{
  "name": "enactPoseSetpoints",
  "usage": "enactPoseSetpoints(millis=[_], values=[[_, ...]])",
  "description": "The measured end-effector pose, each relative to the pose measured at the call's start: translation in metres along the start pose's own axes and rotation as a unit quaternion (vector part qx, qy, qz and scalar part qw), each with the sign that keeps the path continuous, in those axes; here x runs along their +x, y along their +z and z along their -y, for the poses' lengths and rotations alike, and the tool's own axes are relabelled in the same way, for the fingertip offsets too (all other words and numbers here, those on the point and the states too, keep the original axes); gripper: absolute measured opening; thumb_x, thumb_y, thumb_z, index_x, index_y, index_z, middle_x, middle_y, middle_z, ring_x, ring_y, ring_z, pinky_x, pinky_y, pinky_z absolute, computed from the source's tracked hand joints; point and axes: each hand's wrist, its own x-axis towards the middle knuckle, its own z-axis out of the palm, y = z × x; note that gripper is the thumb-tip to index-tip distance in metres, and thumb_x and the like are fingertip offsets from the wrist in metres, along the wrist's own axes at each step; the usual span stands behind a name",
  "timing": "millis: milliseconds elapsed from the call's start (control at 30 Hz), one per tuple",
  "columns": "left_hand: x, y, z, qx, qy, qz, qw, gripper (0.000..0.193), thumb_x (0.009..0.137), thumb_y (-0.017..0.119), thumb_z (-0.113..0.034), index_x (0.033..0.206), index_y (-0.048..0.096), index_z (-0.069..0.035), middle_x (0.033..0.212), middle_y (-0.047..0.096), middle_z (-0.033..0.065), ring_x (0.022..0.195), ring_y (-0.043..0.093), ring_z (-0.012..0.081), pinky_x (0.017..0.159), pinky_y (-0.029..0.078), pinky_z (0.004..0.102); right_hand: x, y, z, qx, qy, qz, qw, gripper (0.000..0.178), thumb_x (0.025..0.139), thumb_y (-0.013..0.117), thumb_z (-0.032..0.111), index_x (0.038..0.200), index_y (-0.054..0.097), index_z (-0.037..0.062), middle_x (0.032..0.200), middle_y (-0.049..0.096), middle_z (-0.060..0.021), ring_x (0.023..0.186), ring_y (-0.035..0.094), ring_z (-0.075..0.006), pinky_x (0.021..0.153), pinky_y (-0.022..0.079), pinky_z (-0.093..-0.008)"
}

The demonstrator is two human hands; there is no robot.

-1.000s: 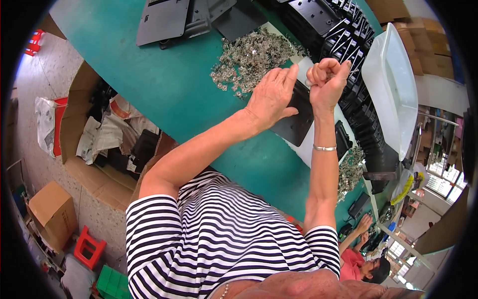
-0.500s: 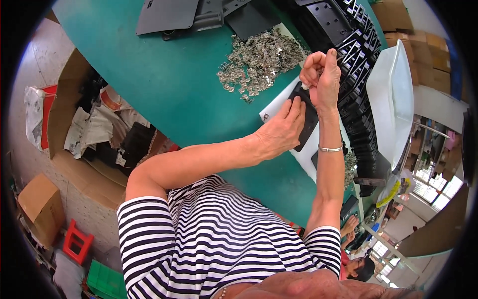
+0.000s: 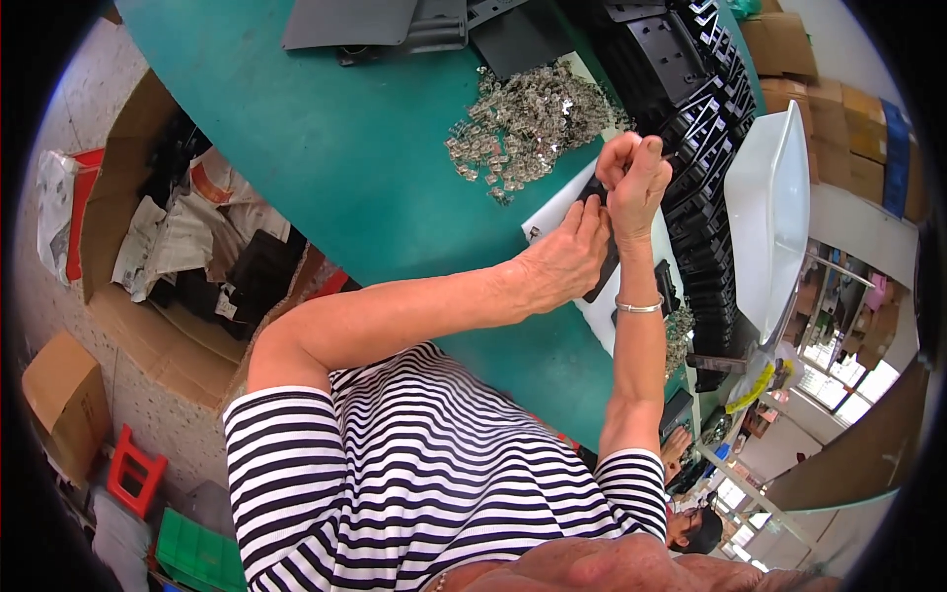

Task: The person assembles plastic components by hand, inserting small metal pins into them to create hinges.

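A flat black plastic part (image 3: 603,280) lies on a white sheet (image 3: 595,321) on the green table. My left hand (image 3: 562,259) rests over it, fingers close together across its top and holding it down; the thumb is hidden. Just above the part, my right hand (image 3: 636,192) has its fingers curled into a pinch. Whatever the fingertips hold is too small to make out. A heap of small shiny clips (image 3: 533,123) is spread on the table beyond my hands, and one loose clip (image 3: 535,233) sits on the sheet's left corner.
Black plastic parts (image 3: 705,197) stand in a long row on the right, beside a white tub (image 3: 764,217). Flat black panels (image 3: 355,22) lie at the far edge. An open carton (image 3: 163,340) with scraps is on the left. A co-worker (image 3: 695,528) sits at lower right.
My right hand has come down and slightly left, closer to the black part and my left hand. The left hand remains on the part. The whole view has shifted a little.
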Motion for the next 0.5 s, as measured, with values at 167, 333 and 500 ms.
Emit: enactPoseSetpoints(millis=[167, 333, 500], values=[[-0.001, 0.005, -0.003, -0.034, -0.009, -0.016, 0.999, 0.06, 0.081, 0.06, -0.04, 0.118, 0.062, 0.008, 0.127, 0.057, 0.0229, 0.124, 0.048, 0.0397, 0.107, 0.035, 0.0446, -0.01, -0.002, -0.006, -0.009, -0.036, -0.009, 0.999, 0.062, 0.105, 0.035, 0.041, 0.064, 0.055, -0.0004, 0.056, 0.051, -0.0013, 0.046, 0.037, -0.0054, 0.045, 0.026, -0.0214], [0.0, 0.014, -0.007, -0.022, -0.034, -0.057, 0.998, 0.069, 0.078, 0.062, -0.045, 0.118, 0.06, 0.011, 0.129, 0.056, 0.0233, 0.126, 0.047, 0.0391, 0.108, 0.034, 0.0432, -0.014, -0.023, -0.016, 0.104, 0.006, -0.147, 0.984, 0.063, 0.104, 0.028, 0.047, 0.059, 0.043, 0.0062, 0.049, 0.026, 0.0029, 0.043, 0.022, -0.0103, 0.043, 0.021, -0.0266], [-0.002, 0.014, -0.006, -0.002, -0.03, -0.072, 0.997, 0.072, 0.078, 0.063, -0.046, 0.119, 0.059, 0.012, 0.13, 0.055, 0.0237, 0.127, 0.046, 0.0377, 0.109, 0.035, 0.0421, 0.0, -0.049, 0.013, 0.29, 0.006, -0.119, 0.95, 0.061, 0.104, 0.027, 0.049, 0.064, 0.047, 0.0064, 0.05, 0.02, 0.0039, 0.044, 0.017, -0.009, 0.046, 0.019, -0.0269]])
